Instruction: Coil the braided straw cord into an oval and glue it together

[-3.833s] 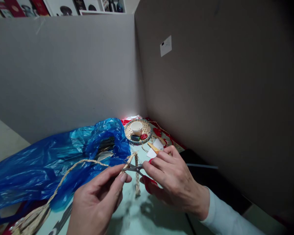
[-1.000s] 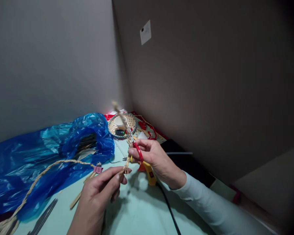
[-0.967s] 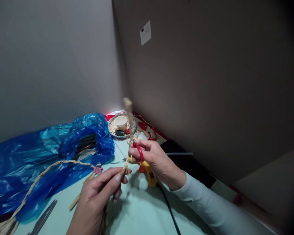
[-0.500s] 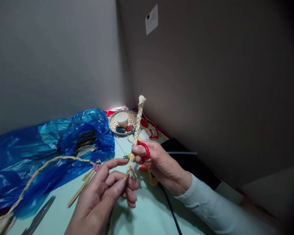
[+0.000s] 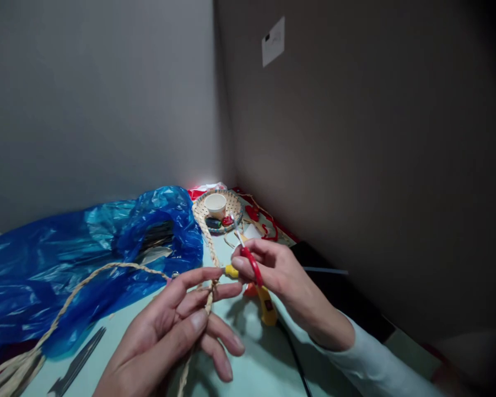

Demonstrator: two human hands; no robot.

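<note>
My left hand is low in the middle, its thumb and fingers closed round the lower end of a short braided straw piece. The braid leans up and away towards the basket. My right hand is just to the right of it, gripping red-handled scissors with the blades pointing up and away. A yellow glue gun lies on the table under my right hand.
A crumpled blue plastic bag fills the left. A long straw braid runs over it. A woven basket holding a white cup stands in the corner. Grey scissors lie front left, a black cable front right. Grey partitions close off the back and right.
The short braid stood upright half a second ago; it now leans away towards the basket. My left fingers have spread out more. My right hand still holds the scissors.
</note>
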